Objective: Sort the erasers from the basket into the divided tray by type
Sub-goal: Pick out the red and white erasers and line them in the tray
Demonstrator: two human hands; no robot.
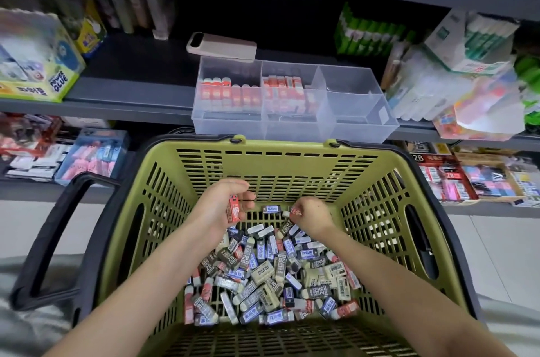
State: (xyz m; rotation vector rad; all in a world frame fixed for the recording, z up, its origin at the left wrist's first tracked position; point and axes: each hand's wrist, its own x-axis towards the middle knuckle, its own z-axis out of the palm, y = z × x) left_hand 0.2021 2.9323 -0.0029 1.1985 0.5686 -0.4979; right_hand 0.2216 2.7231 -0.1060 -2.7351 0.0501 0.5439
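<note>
Early sorting: tray [361, 122] holds only reds [230, 95].
Left hand [217, 204], right hand [314, 215]: fingers each grip a red eraser [233, 210]; basket [263, 149] heap awaits.

Dark grey shelving [131, 90] fills the top half, and its recess at twelve o'clock sits in deep shadow. Out at ten o'clock, a yellow-green glue box [38, 64] stands on the middle shelf. At one o'clock there's a row of green glue sticks [368, 35], with a heap of white packets [455, 79] at two. A pinkish flat case [222, 46] lies at twelve. On the lower shelf, pink and blue packs [93, 155] at nine, red 2B boxes [447, 178] at three. Pale floor tiles [496, 254] at four, evenly lit.
</note>
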